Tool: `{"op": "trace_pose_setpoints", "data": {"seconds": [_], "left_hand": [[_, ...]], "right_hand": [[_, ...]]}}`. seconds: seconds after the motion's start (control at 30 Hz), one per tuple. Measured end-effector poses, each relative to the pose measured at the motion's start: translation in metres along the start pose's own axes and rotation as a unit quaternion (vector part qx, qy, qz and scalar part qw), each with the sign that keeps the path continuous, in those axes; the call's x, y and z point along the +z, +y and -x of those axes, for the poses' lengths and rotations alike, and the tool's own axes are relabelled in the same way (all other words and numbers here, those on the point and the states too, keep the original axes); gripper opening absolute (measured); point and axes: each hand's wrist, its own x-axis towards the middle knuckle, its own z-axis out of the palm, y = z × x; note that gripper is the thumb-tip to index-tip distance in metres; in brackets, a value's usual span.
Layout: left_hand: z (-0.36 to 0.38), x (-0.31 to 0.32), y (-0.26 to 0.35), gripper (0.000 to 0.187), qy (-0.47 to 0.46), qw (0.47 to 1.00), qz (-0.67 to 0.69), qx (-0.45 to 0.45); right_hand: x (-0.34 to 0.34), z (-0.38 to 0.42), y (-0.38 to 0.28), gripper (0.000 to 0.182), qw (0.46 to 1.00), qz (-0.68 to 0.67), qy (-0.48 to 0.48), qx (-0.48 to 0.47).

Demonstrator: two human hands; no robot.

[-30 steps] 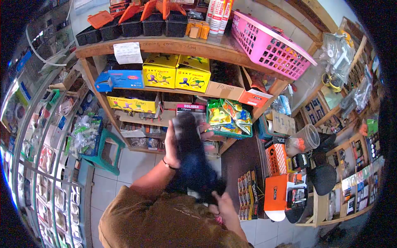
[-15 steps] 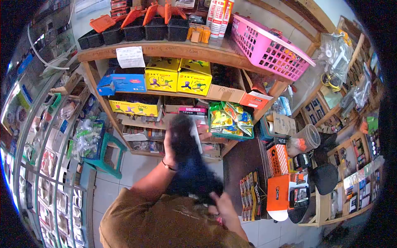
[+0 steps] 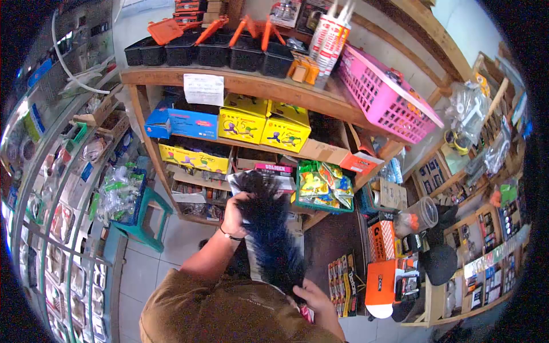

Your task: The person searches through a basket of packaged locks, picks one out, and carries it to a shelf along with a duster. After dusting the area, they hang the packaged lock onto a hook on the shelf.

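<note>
A dark, fluffy duster with black and blue bristles (image 3: 274, 240) lies slantwise in front of my body. My left hand (image 3: 234, 214) is closed around a white, flat item (image 3: 234, 180) beside the duster's upper end; most of that item is hidden behind the bristles. At the lower end of the duster, my right hand (image 3: 311, 297) grips it, with a bit of pink and white showing below the fingers. Behind the duster are the shelf boxes, among them a pink-labelled box (image 3: 273, 168).
A wooden shelf (image 3: 257, 83) stands ahead with black bins (image 3: 214, 54), yellow boxes (image 3: 243, 123) and a pink basket (image 3: 394, 94). A green stool (image 3: 150, 214) is at left; an orange box (image 3: 380, 283) is at right.
The view has shifted, so the shelf sits lower and further right. The duster's bristles now spread over the white item, and the right hand is a little lower and further right.
</note>
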Motion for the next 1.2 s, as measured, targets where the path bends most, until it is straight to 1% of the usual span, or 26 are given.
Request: {"op": "trace_pose_setpoints", "data": {"seconds": [0.03,0.07,0.1,0.17,0.2,0.23,0.3,0.37,0.4,0.43,0.47,0.5,0.63,0.7,0.73,0.77,0.83,0.87,0.9,0.93,0.97,1.03,1.1,1.13,1.17,1.2], "left_hand": [[-0.001,0.002,0.011,0.025,-0.009,1.0,0.001,0.025],[-0.001,0.004,0.025,0.026,0.039,0.999,0.001,0.011],[-0.001,0.007,0.04,0.026,0.041,0.999,0.001,0.012],[-0.002,0.037,0.076,0.028,0.056,0.997,0.031,0.041],[-0.015,0.016,0.093,0.029,0.124,0.989,-0.03,0.069],[-0.019,0.02,0.11,0.03,0.12,0.99,-0.061,0.052],[-0.03,0.012,0.133,0.028,0.153,0.979,-0.085,0.104],[-0.031,-0.028,0.161,0.024,0.21,0.966,-0.125,0.082],[-0.028,-0.044,0.171,0.024,0.278,0.947,-0.14,0.077],[-0.018,-0.05,0.181,0.024,0.276,0.947,-0.139,0.081],[-0.007,-0.057,0.19,0.025,0.284,0.946,-0.14,0.063],[0.002,-0.062,0.197,0.027,0.293,0.944,-0.143,0.044],[0.033,-0.068,0.215,0.028,0.297,0.939,-0.173,0.012],[0.039,-0.063,0.222,0.027,0.318,0.929,-0.187,-0.003],[0.041,-0.062,0.228,0.022,0.284,0.945,-0.164,-0.014],[0.042,-0.062,0.23,0.022,0.283,0.943,-0.172,-0.017],[0.041,-0.058,0.23,0.033,0.269,0.919,-0.289,0.011],[0.046,-0.049,0.228,0.046,0.244,0.931,-0.268,0.038],[0.047,-0.051,0.229,0.046,0.24,0.93,-0.277,0.04],[0.049,-0.053,0.228,0.049,0.223,0.924,-0.308,0.053],[0.049,-0.054,0.228,0.053,0.202,0.917,-0.337,0.068],[0.053,-0.046,0.228,0.05,0.195,0.912,-0.354,0.07],[0.048,-0.043,0.226,0.042,0.215,0.875,-0.433,0.032],[0.042,-0.044,0.226,0.042,0.199,0.875,-0.44,0.034],[0.038,-0.046,0.226,0.041,0.191,0.868,-0.451,0.08],[0.033,-0.045,0.223,0.04,0.186,0.86,-0.459,0.124]], "right_hand": [[0.003,-0.005,-0.002,0.023,1.0,-0.003,-0.025,0.016],[0.008,-0.014,-0.005,0.019,0.996,0.054,-0.067,-0.03],[0.014,-0.019,-0.011,0.019,0.996,0.054,-0.069,-0.029],[0.026,-0.029,-0.032,0.017,0.986,0.143,0.079,-0.02],[0.023,-0.045,-0.022,0.017,0.985,0.092,0.133,-0.064],[0.037,-0.055,-0.043,0.015,0.988,0.084,0.082,-0.095],[0.051,-0.083,-0.06,0.015,0.986,0.09,0.099,-0.096],[0.063,-0.113,-0.085,0.013,0.973,0.108,0.165,-0.117],[0.068,-0.128,-0.1,0.013,0.973,0.07,0.157,-0.155],[0.077,-0.138,-0.121,0.014,0.971,0.055,0.18,-0.149],[0.076,-0.152,-0.134,0.014,0.96,0.088,0.191,-0.186],[0.077,-0.168,-0.146,0.014,0.958,0.062,0.215,-0.179],[0.084,-0.218,-0.188,0.011,0.955,0.012,0.203,-0.217],[0.086,-0.238,-0.214,0.013,0.952,0.085,0.185,-0.227],[0.081,-0.264,-0.222,0.017,0.937,0.099,0.215,-0.256],[0.076,-0.29,-0.231,0.022,0.92,0.111,0.245,-0.283],[0.083,-0.317,-0.268,0.017,0.891,0.218,0.257,-0.303],[0.087,-0.326,-0.284,0.025,0.867,0.269,0.268,-0.321],[0.089,-0.334,-0.296,0.035,0.84,0.319,0.28,-0.337],[0.078,-0.348,-0.306,0.031,0.807,0.403,0.307,-0.304],[0.069,-0.361,-0.306,0.031,0.804,0.398,0.311,-0.312],[0.05,-0.376,-0.31,0.028,0.661,0.581,0.374,-0.294],[0.053,-0.377,-0.313,0.026,0.62,0.671,0.336,-0.229],[0.043,-0.389,-0.303,0.024,0.607,0.646,0.351,-0.3],[0.034,-0.4,-0.296,0.023,0.593,0.619,0.361,-0.368],[0.045,-0.384,-0.3,0.024,0.62,0.619,0.351,-0.33]]}}
